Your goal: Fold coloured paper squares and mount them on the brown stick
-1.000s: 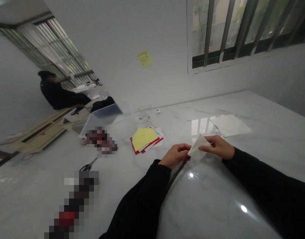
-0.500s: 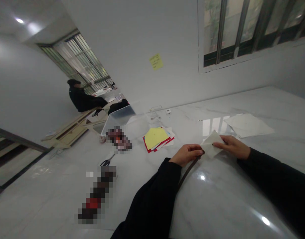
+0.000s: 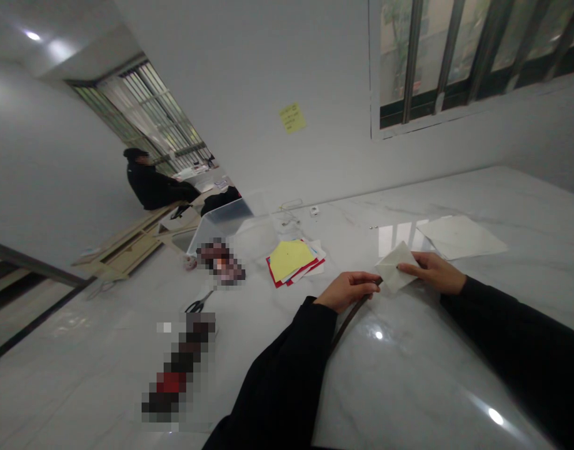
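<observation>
A small folded piece of white paper (image 3: 396, 265) is pinched in my right hand (image 3: 436, 272), thumb on its front face and fingers behind. My left hand (image 3: 347, 291) is closed on a narrow dark brown strip (image 3: 349, 325), whose tip meets the paper's lower left edge. From there the strip runs down behind my left sleeve, where its other end is hidden. I cannot tell whether the strip is ribbon or cord. To the left of my hands lies a loose stack of coloured paper (image 3: 291, 261), yellow on top with red and white below.
White sheets (image 3: 463, 237) lie on the marbled table (image 3: 399, 387) beyond my right hand. Scissors (image 3: 196, 305) rest at the left, between two blurred-out items. Behind are a clear plastic bin (image 3: 226, 217) and a white cable (image 3: 289, 220). A person (image 3: 149, 181) sits in the background.
The whole view has shifted slightly. Both hands keep their holds on the strip and the paper, with hardly any movement between them.
</observation>
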Demonstrator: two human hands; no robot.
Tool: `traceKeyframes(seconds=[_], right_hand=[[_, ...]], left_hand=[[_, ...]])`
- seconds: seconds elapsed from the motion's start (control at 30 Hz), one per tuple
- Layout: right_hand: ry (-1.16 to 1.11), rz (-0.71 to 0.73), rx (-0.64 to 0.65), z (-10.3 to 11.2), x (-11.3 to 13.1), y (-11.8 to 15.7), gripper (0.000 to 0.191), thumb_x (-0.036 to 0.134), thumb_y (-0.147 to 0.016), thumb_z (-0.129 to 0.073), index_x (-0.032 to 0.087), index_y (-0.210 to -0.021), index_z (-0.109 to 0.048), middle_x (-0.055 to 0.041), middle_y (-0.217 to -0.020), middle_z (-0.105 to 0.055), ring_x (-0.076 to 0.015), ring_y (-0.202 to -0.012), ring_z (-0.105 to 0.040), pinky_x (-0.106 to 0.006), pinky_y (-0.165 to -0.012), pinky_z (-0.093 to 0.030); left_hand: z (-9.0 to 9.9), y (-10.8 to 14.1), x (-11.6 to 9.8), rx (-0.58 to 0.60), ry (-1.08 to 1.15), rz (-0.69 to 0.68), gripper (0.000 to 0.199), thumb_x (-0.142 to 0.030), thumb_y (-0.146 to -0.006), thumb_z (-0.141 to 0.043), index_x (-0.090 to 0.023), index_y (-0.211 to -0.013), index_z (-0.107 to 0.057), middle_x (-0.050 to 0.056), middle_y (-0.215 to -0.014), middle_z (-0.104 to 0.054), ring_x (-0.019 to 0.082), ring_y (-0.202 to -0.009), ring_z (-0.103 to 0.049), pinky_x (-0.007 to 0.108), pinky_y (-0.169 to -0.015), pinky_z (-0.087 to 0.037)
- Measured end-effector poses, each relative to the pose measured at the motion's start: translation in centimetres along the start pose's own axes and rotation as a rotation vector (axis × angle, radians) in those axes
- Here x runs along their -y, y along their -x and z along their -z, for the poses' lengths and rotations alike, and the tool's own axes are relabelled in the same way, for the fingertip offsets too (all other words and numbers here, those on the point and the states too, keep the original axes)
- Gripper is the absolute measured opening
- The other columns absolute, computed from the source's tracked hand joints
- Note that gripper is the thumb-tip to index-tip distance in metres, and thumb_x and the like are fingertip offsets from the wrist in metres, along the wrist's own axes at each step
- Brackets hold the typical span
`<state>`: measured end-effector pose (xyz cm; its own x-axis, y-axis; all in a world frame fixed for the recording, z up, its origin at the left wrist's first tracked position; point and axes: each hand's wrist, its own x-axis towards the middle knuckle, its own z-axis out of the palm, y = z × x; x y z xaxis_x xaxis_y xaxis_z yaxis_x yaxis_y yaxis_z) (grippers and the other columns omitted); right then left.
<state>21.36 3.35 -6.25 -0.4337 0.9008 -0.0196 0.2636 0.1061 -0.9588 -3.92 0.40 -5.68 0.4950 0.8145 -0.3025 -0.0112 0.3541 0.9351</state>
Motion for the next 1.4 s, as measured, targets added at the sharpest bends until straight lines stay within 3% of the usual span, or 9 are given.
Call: traceKeyframes(seconds=[0.13,0.27,0.37,0.5,0.63,0.97,1.2,1.4], right_hand=[[-0.065,0.000,0.004,0.0,-0.2,-0.1,0.044,0.056,-0.082,-0.062,0.017,-0.102,-0.066,-0.0072,-0.094,-0.072,-0.0238,-0.081,-0.067,-0.037,-0.072,-0.056],[-0.040,0.010,-0.137,0.1,-0.7,-0.4,0.058,0.060,-0.078,-0.064,0.018,-0.117,-0.059,-0.0087,-0.099,-0.070,-0.0220,-0.076,-0.067,-0.034,-0.065,-0.058],[-0.020,0.018,-0.221,0.1,-1.0,-0.5,0.075,0.060,-0.076,-0.066,0.020,-0.136,-0.045,-0.0088,-0.097,-0.069,-0.0219,-0.078,-0.067,-0.033,-0.063,-0.058],[0.012,0.022,-0.241,0.0,-0.6,-0.2,0.092,0.058,-0.078,-0.065,0.021,-0.151,-0.022,-0.0083,-0.091,-0.070,-0.0211,-0.073,-0.066,-0.031,-0.058,-0.056],[0.024,0.040,-0.201,-0.4,0.0,0.1,0.098,0.056,-0.084,-0.060,0.020,-0.155,-0.003,-0.0065,-0.085,-0.071,-0.0181,-0.063,-0.062,-0.030,-0.056,-0.053],[0.075,0.047,-0.220,-1.0,0.1,0.3,0.106,0.054,-0.086,-0.058,0.015,-0.153,0.015,-0.0030,-0.074,-0.069,-0.0175,-0.058,-0.059,-0.029,-0.055,-0.050],[0.137,0.046,-0.257,-0.9,0.1,0.3,0.104,0.057,-0.083,-0.058,0.011,-0.154,0.001,-0.0041,-0.070,-0.069,-0.0193,-0.059,-0.061,-0.030,-0.056,-0.050],[0.197,0.045,-0.356,-0.6,0.3,0.4,0.099,0.060,-0.086,-0.052,0.010,-0.154,0.000,-0.0017,-0.068,-0.067,-0.0184,-0.058,-0.060,-0.030,-0.058,-0.049]], left_hand=[[-0.2,0.1,-0.2,-0.002,0.052,-0.010,0.049,-0.034,-0.062,-0.083,-0.012,-0.105,-0.070,0.007,-0.086,-0.069,0.009,-0.064,-0.053,0.024,-0.064,-0.035],[-0.3,0.1,-0.4,-0.039,0.171,-0.042,0.054,-0.033,-0.058,-0.086,-0.012,-0.105,-0.068,0.006,-0.084,-0.067,0.009,-0.066,-0.057,0.025,-0.069,-0.039],[-0.1,0.0,-0.5,-0.087,0.224,-0.078,0.052,-0.032,-0.059,-0.086,-0.015,-0.104,-0.066,0.004,-0.085,-0.067,0.008,-0.066,-0.057,0.024,-0.069,-0.039],[0.0,0.0,-0.6,-0.133,0.262,-0.120,0.046,-0.029,-0.060,-0.086,-0.016,-0.099,-0.066,0.003,-0.083,-0.068,0.008,-0.069,-0.057,0.023,-0.073,-0.041],[-0.2,0.1,-0.7,-0.125,0.253,-0.126,0.045,-0.029,-0.060,-0.086,-0.014,-0.099,-0.066,0.005,-0.084,-0.069,0.009,-0.073,-0.059,0.024,-0.075,-0.042],[0.0,0.1,-0.5,-0.120,0.256,-0.157,0.040,-0.029,-0.063,-0.085,-0.015,-0.092,-0.061,0.006,-0.087,-0.071,0.008,-0.067,-0.060,0.023,-0.071,-0.042],[0.1,0.2,-0.6,-0.083,0.242,-0.125,0.038,-0.025,-0.064,-0.083,-0.013,-0.095,-0.064,0.008,-0.093,-0.071,0.008,-0.068,-0.059,0.023,-0.070,-0.041],[0.2,0.0,-0.3,-0.054,0.259,-0.153,0.036,-0.021,-0.066,-0.082,-0.013,-0.097,-0.067,0.009,-0.097,-0.071,0.009,-0.071,-0.060,0.025,-0.075,-0.041]])
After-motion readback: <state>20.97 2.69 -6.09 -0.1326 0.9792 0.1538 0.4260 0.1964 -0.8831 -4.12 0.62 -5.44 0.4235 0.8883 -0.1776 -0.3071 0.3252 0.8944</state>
